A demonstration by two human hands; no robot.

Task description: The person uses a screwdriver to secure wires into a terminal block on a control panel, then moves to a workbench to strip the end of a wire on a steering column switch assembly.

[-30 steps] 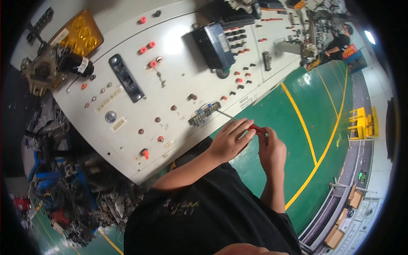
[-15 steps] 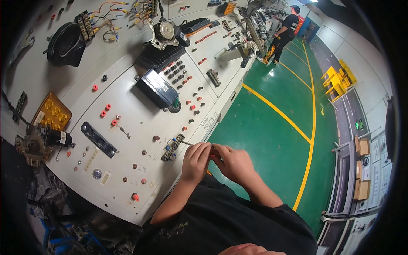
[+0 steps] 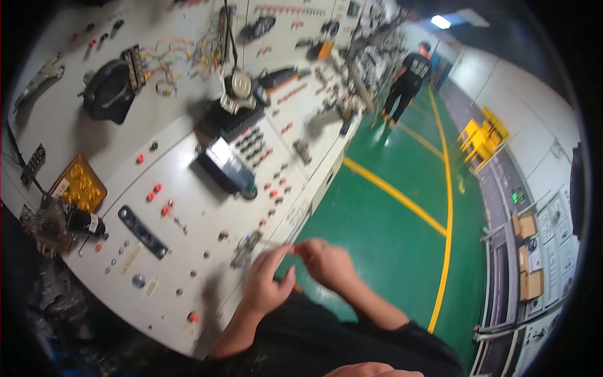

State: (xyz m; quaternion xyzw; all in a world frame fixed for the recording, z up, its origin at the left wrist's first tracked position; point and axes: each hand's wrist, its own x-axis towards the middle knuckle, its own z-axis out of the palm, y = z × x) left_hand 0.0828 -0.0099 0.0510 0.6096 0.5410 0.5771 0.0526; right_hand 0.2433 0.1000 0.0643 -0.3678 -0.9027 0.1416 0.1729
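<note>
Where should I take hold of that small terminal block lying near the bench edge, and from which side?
Probably pinch the small terminal block across its two long sides, coming from above. It lies flat and slanted on the white bench, narrow and elongated. The left hand is nearest; both hands are blurred, so finer detail cannot be told.

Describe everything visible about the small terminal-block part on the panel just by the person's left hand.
The small terminal-block part is an oblong, dark grey-green piece with a row of small pale contacts, blurred by motion. It lies flat on the white control panel near its front edge, angled diagonally. A thin wire or rod seems to run from it toward the fingertips of the left hand, which meet the right hand just off the panel edge. Whether it is fastened down cannot be told.
</note>
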